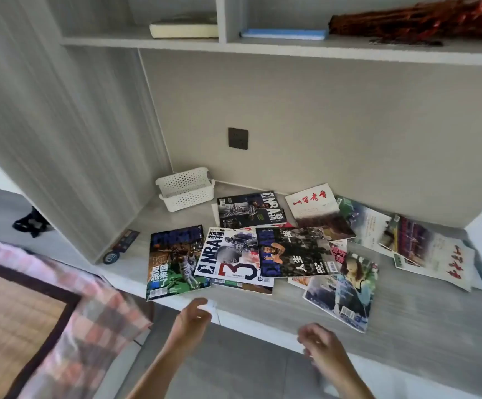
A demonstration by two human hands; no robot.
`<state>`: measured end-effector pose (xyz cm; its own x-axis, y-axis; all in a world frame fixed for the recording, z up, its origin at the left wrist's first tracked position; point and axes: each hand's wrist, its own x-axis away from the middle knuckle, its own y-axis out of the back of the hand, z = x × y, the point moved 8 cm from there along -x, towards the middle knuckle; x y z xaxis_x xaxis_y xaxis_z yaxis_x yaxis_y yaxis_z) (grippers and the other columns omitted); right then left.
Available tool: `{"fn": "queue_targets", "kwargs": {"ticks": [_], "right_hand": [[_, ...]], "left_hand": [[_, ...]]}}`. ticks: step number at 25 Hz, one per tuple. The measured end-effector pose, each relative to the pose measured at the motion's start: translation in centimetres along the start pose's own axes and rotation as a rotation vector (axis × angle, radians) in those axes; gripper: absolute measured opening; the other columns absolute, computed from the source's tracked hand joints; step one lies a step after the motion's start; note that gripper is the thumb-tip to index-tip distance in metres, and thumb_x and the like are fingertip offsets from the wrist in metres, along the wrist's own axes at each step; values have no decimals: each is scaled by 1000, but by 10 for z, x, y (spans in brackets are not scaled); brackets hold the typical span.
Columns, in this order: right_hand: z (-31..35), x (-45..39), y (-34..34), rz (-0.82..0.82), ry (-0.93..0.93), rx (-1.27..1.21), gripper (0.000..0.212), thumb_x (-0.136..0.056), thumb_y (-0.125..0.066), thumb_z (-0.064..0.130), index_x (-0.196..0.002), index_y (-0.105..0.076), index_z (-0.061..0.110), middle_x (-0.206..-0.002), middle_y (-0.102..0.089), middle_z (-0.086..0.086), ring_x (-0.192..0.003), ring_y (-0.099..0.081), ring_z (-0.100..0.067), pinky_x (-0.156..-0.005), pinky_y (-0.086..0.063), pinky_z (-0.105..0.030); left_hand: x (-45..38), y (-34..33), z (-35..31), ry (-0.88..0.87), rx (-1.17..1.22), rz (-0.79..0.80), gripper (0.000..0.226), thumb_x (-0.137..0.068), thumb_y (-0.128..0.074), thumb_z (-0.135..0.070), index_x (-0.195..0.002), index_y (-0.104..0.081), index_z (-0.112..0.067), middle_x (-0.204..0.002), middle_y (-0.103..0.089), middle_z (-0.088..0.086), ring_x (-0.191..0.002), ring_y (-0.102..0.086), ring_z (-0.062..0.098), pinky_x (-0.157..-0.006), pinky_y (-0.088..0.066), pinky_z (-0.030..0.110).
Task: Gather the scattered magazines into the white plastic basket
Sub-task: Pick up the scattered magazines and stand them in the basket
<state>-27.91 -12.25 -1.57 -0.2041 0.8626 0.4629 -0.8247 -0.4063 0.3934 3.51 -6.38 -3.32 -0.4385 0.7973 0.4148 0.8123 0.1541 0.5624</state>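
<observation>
While both hands, left hand (pixel 195 313) and right hand (pixel 319 339), hover loosely curled and empty, magazines (pixel 263 251) crowd beside the white basket (pixel 186 189).

White perforated basket (pixel 186 191); grey woodgrain counter (pixel 407 321); dark grey wall socket (pixel 237 138); pink-and-white checked cloth (pixel 90 321); blue book (pixel 284 34); cream magazine (pixel 313 204), red lettering.

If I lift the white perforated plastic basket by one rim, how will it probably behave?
The white perforated plastic basket probably lifts lightly: its thin walls are full of holes and nothing shows inside. It looks like two nested baskets, so the upper one may come away alone.
</observation>
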Motion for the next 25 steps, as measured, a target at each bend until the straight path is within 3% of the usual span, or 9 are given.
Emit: {"fn": "queue_targets", "kwargs": {"ticks": [3,5,10,14,16,19,21,23,25], "right_hand": [[61,-36,-17,56,101,-49,11,-95,-60,20,-88,-68,18,-88,-73,-1,-76,-67,-14,-66,-47,-24],[86,-65,-37,89,102,-33,11,-95,-60,26,-90,-69,23,-88,-73,4,-82,-69,-14,-69,-50,-22],[114,-156,-112,118,12,-14,12,-94,-62,21,-85,-70,19,-77,-69,-4,-70,-64,-14,-56,-45,-17],[135,-234,-165,136,-72,25,10,-95,-61,27,-93,-68,22,-86,-68,5,-75,-64,-8,-65,-49,-19],[146,-261,-180,148,-50,90,8,-96,-59,29,-97,-66,26,-101,-68,11,-90,-65,-4,-68,-47,-14],[163,-311,-187,99,41,326,15,-95,-58,18,-110,-61,19,-113,-68,2,-96,-65,-8,-65,-48,-8],[176,-338,-188,34,101,513,26,-92,-60,13,-118,-58,16,-115,-66,-1,-90,-66,-9,-68,-55,-16],[186,-363,-184,-1,135,650,40,-88,-64,14,-127,-53,18,-123,-61,0,-96,-64,-12,-76,-57,-24],[200,-391,-177,-10,184,748,52,-86,-66,16,-134,-46,21,-133,-53,1,-110,-58,-14,-87,-55,-28]], "left_hand": [[-35,0,-44,-116,83,97,36,-86,-52,-22,-120,-51,-33,-96,-68,-9,-47,-50,1,-42,-41,17],[-68,7,-48,-73,109,113,40,-85,-52,-16,-122,-51,-29,-90,-70,-5,-42,-46,0,-41,-38,20],[-187,38,-18,-28,132,95,40,-89,-49,-8,-127,-52,-18,-87,-68,-1,-40,-47,0,-41,-43,19],[-265,51,1,25,80,136,32,-89,-49,-9,-120,-55,-15,-90,-72,9,-45,-49,3,-43,-43,20],[-298,62,0,31,63,141,34,-89,-49,-10,-121,-56,-18,-93,-71,0,-55,-59,5,-48,-49,20],[-358,92,-23,-9,85,56,39,-86,-51,-10,-123,-55,-22,-120,-64,1,-83,-62,7,-70,-52,25],[-393,120,-49,-136,-69,-108,41,-85,-57,-10,-125,-55,-18,-129,-58,4,-105,-53,12,-87,-46,28],[-417,148,-79,-268,-276,-322,46,-80,-60,-10,-125,-54,-14,-129,-56,8,-117,-48,23,-96,-45,38],[-439,159,-93,-288,-475,-353,60,-75,-61,-8,-133,-45,-17,-135,-51,7,-127,-41,27,-107,-35,48]]}}
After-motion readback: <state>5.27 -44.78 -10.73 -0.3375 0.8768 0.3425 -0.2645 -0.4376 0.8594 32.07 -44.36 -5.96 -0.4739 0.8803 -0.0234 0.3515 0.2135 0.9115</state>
